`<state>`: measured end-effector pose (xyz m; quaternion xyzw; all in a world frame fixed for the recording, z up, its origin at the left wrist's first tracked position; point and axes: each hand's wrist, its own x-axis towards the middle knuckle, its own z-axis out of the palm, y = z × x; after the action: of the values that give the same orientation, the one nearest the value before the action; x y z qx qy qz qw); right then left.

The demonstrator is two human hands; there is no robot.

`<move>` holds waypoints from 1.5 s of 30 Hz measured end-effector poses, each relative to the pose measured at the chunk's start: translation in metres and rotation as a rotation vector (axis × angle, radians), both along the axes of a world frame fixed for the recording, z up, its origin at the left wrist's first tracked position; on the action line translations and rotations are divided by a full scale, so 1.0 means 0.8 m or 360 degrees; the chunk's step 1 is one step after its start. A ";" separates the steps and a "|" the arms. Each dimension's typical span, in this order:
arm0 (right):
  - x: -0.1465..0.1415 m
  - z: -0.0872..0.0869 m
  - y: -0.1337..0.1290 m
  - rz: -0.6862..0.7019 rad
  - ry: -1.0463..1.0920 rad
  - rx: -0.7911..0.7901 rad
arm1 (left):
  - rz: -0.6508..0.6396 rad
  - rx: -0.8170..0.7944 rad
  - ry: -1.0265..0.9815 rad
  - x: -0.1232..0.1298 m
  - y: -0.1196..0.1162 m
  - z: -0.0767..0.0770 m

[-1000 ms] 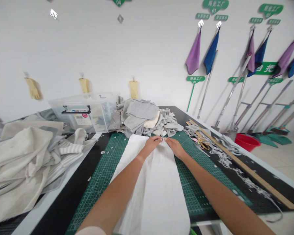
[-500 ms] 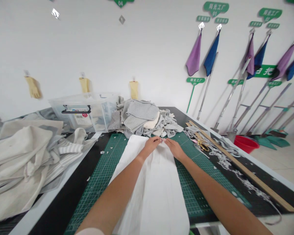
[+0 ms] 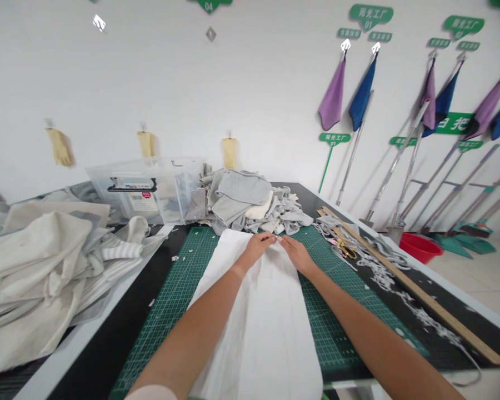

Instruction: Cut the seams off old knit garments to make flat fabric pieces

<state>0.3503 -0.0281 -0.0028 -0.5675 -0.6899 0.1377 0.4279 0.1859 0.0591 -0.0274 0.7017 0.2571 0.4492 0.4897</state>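
Note:
A long piece of white fabric (image 3: 270,328) lies lengthwise over a green cutting mat (image 3: 166,328), running down past the near table edge. At its far edge my left hand (image 3: 258,246) pinches the cloth between thumb and fingers. Close beside it, my right hand (image 3: 294,251) pinches the same edge, the fingertips of both hands nearly meeting. Slight folds run down the fabric from between the hands. Just beyond them sits a heap of grey fabric pieces (image 3: 244,191).
A clear plastic box (image 3: 145,191) stands at the back left, beside a large pile of beige and grey cloth (image 3: 37,266). On the right lie scissors (image 3: 345,248), a long wooden strip (image 3: 420,291) and fabric scraps (image 3: 379,273). A red basin (image 3: 419,248) is on the floor.
The camera view has shifted very slightly. Both hands stay at the far edge of the white fabric, pinching it as before.

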 end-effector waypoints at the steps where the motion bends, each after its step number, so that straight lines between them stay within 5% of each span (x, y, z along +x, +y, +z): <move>1: 0.000 0.000 0.000 -0.0001 0.0004 0.0005 | 0.0000 0.0001 0.0005 0.000 -0.001 0.001; 19: -0.004 -0.002 -0.002 0.0007 0.0066 0.0056 | 0.0007 0.0013 0.0025 -0.004 -0.009 0.007; 25: -0.002 0.003 0.004 -0.0003 0.0389 -0.0079 | 0.0091 0.0008 0.0096 -0.002 -0.005 0.006; 30: -0.001 0.010 0.002 0.0010 0.0887 -0.0450 | 0.0148 0.0053 0.0139 -0.002 -0.007 0.009; 33: -0.001 0.014 -0.004 0.0038 0.0937 -0.0588 | 0.0180 0.0078 0.0212 -0.003 -0.011 0.015; 39: 0.001 0.018 -0.007 -0.0025 0.0846 -0.0468 | 0.0123 0.0142 0.0394 -0.012 -0.018 0.031; 45: 0.001 0.030 -0.011 0.0062 0.0848 -0.0444 | 0.0529 0.0303 0.0343 -0.016 -0.028 0.067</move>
<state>0.3508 -0.0370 0.0209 -0.5513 -0.5383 0.3834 0.5092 0.1730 0.0363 0.0259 0.7365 0.3766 0.4685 0.3102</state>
